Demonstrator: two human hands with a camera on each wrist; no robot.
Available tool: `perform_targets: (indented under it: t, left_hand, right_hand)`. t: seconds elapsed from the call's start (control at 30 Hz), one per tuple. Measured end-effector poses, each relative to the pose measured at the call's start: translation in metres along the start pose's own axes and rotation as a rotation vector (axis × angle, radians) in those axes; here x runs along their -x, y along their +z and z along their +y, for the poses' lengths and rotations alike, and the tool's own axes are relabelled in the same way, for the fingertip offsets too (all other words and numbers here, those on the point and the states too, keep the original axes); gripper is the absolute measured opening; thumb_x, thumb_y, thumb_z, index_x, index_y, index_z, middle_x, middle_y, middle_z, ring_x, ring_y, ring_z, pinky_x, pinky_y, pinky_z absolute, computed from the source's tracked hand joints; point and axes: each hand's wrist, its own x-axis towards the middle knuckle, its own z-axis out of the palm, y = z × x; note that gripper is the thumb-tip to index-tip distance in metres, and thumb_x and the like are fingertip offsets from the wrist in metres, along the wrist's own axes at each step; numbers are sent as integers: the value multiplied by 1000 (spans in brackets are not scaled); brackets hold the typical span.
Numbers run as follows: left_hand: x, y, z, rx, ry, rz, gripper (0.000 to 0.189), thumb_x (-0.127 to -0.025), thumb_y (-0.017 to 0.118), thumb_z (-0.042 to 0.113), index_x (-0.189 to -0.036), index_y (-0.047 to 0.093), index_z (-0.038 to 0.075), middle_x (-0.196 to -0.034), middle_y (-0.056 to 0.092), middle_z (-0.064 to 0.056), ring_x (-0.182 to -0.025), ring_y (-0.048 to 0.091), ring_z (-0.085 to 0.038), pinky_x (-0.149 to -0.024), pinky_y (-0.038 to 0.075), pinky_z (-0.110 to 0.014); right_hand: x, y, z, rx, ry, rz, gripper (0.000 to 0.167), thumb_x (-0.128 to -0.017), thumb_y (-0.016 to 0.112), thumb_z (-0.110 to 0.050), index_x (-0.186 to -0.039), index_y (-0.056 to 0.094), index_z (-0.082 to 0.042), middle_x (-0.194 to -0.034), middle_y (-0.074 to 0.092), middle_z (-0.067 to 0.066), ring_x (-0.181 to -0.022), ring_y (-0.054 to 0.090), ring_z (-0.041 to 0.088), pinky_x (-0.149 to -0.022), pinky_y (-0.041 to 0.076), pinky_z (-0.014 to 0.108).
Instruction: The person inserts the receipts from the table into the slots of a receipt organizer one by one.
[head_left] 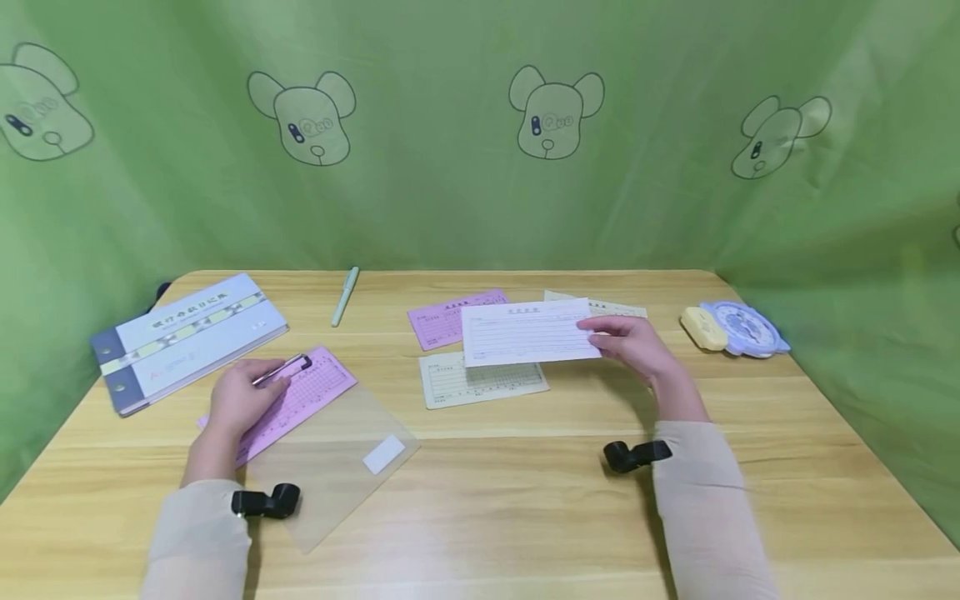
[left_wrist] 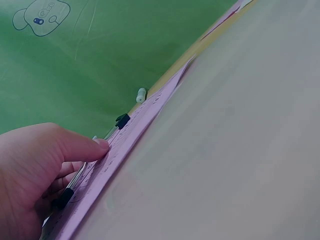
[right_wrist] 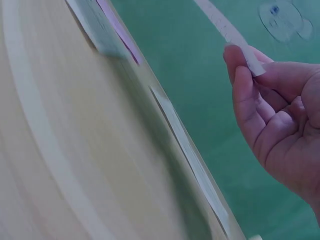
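My right hand (head_left: 633, 343) pinches a white printed slip (head_left: 525, 337) by its right end, between thumb and fingers. The slip is raised over the middle of the table, overlapping a pink slip (head_left: 435, 323) and two cream slips, one nearer (head_left: 480, 392) and one farther (head_left: 630, 311). On the left, my left hand (head_left: 243, 393) holds the metal clip (head_left: 281, 369) with black ends on a clear clip folder (head_left: 322, 483). Its thumb lies over a pink form (head_left: 318, 383) beside the clip; the other fingers are partly hidden behind the clip in the left wrist view.
A blue-and-white account book (head_left: 195, 333) with a patterned band lies at the back left. Near the back edge is a pale green pen (head_left: 345, 296). To the right sit a yellow block (head_left: 703, 328) and a blue clock-like disc (head_left: 746, 328). Green curtain (head_left: 435, 183) surrounds the wooden table (head_left: 525, 517).
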Motion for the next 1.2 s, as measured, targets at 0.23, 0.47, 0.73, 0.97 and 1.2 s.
perform_targets:
  t: [0.23,0.47,0.73,0.97,1.2]
  left_hand:
    - [0,-1,1,-9,-9,-8,36,-80,59,15,-110,55,-3,-108,51,-25,-101,43,-40,-85,29,-50]
    - [0,0,1,-3,-21,-22,36,-80,58,16,-111,55,-3,-109,51,-25,-102,42,-40,-85,29,-50]
    - [0,-1,3,-4,-17,-21,36,-80,58,16,-111,55,-3,-108,51,-25,-102,43,-40,-85,29,-50]
    - [-1,-2,4,-12,-17,-30,36,-81,56,15,-112,54,-3,-109,50,-25,-102,42,-40,-85,28,-51]
    - [0,-2,3,-20,-25,-33,37,-81,57,17,-112,54,-3,-109,50,-25,-102,42,-40,-85,29,-52]
  right_hand:
    - [-13,57,-29,52,76,-12,37,-77,58,0,-114,54,-1,-116,50,13,-81,55,16,-74,46,35]
    - [-31,106,-33,-43,99,-124,39,-77,51,10,-115,52,1,-123,43,15,-81,55,22,-78,43,44]
    - [-45,156,-34,5,145,-202,37,-78,53,8,-112,56,-4,-116,50,11,-69,57,22,-64,49,35]
    - [-50,190,-35,16,156,-296,32,-78,53,7,-108,60,-5,-108,54,8,-61,57,20,-53,48,27]
    - [-52,216,-42,159,98,-418,34,-76,52,10,-106,60,-4,-110,53,8,-55,54,17,-53,48,29]
